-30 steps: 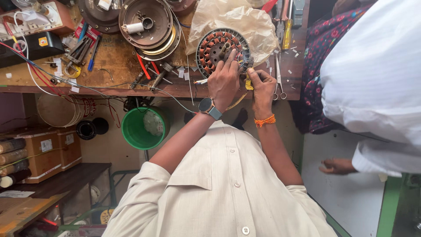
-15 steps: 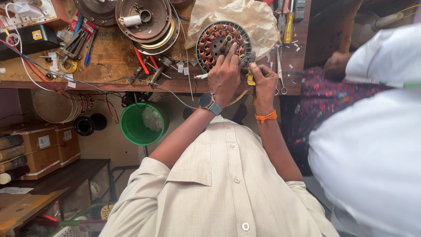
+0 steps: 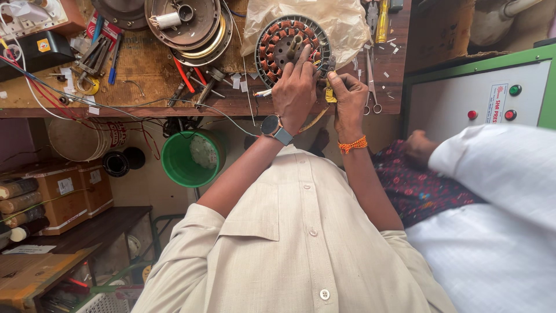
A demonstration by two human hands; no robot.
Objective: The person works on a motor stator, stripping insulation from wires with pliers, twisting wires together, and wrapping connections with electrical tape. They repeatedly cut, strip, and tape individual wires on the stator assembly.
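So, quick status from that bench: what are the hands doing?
Left hand flat on the copper-wound stator. Right hand pinching a yellow-handled tool at its rim. Scissors alongside; nothing blocking.

— What do we see on the worn wooden workbench (image 3: 145, 75) off to the side?

— We see a round metal motor housing (image 3: 188, 23) with a white cylinder in it, red-handled pliers (image 3: 188, 75) just below, and steel scissors (image 3: 370, 81) near the far edge.

— And under the bench?

— We find a green plastic bucket (image 3: 188, 159), a pale round drum (image 3: 84, 139) beside it, and brown cardboard boxes (image 3: 63, 191) on a dark shelf. We also see a white-and-green cabinet (image 3: 463, 98) with red and green buttons.
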